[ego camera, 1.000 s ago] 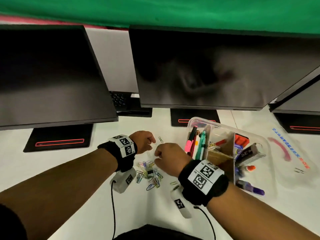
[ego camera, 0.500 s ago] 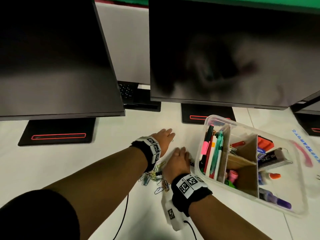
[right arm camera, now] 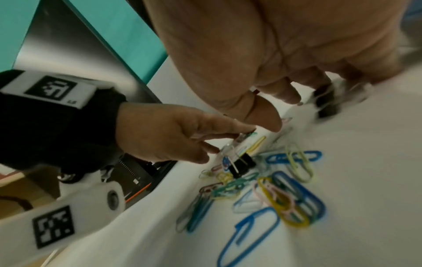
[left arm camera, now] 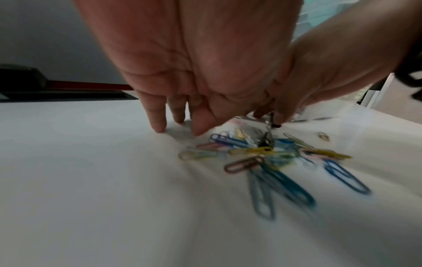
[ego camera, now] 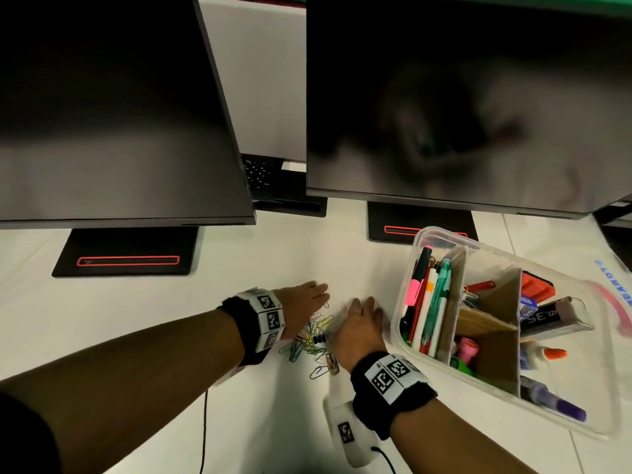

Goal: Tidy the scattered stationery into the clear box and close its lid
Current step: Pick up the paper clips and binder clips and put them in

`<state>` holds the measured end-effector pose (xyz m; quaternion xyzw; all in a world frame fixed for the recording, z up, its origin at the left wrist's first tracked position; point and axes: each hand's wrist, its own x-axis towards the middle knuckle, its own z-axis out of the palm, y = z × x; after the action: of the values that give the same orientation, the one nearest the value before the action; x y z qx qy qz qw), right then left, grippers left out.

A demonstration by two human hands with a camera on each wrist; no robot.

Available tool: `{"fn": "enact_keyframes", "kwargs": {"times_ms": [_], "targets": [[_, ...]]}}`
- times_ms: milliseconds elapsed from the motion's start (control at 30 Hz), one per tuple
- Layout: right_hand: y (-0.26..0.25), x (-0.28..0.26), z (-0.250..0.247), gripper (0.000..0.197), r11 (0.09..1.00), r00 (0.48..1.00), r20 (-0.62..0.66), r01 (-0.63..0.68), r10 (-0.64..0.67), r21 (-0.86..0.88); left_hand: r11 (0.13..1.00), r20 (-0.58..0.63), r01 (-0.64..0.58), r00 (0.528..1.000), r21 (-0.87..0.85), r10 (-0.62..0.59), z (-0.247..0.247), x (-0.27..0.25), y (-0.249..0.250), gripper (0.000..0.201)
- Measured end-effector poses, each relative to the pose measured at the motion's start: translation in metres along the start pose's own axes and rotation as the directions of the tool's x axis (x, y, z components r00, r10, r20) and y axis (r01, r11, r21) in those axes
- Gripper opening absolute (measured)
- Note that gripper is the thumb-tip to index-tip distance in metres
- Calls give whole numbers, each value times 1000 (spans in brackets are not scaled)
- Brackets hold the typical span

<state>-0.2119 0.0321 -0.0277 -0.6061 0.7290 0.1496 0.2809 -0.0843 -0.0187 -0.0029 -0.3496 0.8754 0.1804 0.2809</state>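
Observation:
A heap of coloured paper clips with a black binder clip lies on the white table between my hands. My left hand lies flat at the heap's left, fingers straight and tips on the table. My right hand lies flat at the heap's right, fingers straight, holding nothing. The clear box stands open to the right, with pens, markers and a glue stick in cardboard-divided compartments. No lid is clearly seen.
Two dark monitors overhang the table's back, their black stands behind my hands. A clear plastic sheet with blue and pink print lies at the far right. Wrist-camera cables trail near the front edge.
A second ago both hands were curled above the heap. They have since opened and dropped flat onto the table on either side of the clips, drawing them together.

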Motion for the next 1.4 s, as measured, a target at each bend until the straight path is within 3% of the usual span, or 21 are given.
{"fn": "enact_keyframes", "kwargs": {"times_ms": [100,200,267,333,433,533,633,700,800,867,967,1100,1133,1233,1267,1333,1400], "targets": [[-1,2,11,74,989,989,19,147,-147,-26,999,34,-9,999,34,8,19,-10,-1,69],[-1,-8,10,52,930,931,49,365,-363,-46,999,38,-28,999,44,27,33,-17,0,65],[4,-16,6,47,907,906,46,421,-421,13,999,8,-36,999,-40,37,36,-23,2,60],[12,-23,2,51,913,918,-11,395,-396,97,976,-81,-6,997,-220,-13,35,-30,2,55],[24,-32,-8,58,945,951,-36,302,-308,-123,942,-155,75,979,-328,-132,32,-34,-3,58],[31,-35,-6,74,916,981,47,191,-187,-352,934,-50,200,973,-296,-225,33,-33,-5,89],[35,-34,7,69,890,985,63,173,-162,-421,914,6,266,961,-305,-277,37,-32,3,105],[36,-29,11,62,923,988,34,154,-152,-353,900,8,271,958,-342,-285,42,-30,10,108],[32,-21,9,55,986,989,-1,145,-146,-79,861,-25,271,950,-431,-312,48,-24,23,107],[26,-18,3,47,979,984,-7,180,-181,94,832,-50,268,942,-486,-333,48,-18,31,102],[15,-15,-2,31,943,963,-55,270,-264,196,796,-111,247,925,-552,-364,46,-11,35,91],[14,-18,-7,34,921,937,-185,331,-295,204,773,-146,244,906,-585,-396,42,-14,22,91],[14,-20,-8,43,925,933,-187,339,-307,172,776,-137,256,906,-577,-401,41,-16,18,93],[11,-21,-6,90,948,950,-28,314,-312,60,798,-54,305,920,-520,-387,39,-21,17,101],[9,-20,-4,97,951,951,9,309,-310,23,806,-36,309,925,-504,-377,40,-21,21,100],[4,-17,2,90,944,944,10,329,-329,18,825,-53,282,935,-491,-351,42,-19,31,92],[-1,-15,5,65,930,934,-30,356,-355,86,799,-94,250,930,-547,-356,44,-14,39,76]]}}
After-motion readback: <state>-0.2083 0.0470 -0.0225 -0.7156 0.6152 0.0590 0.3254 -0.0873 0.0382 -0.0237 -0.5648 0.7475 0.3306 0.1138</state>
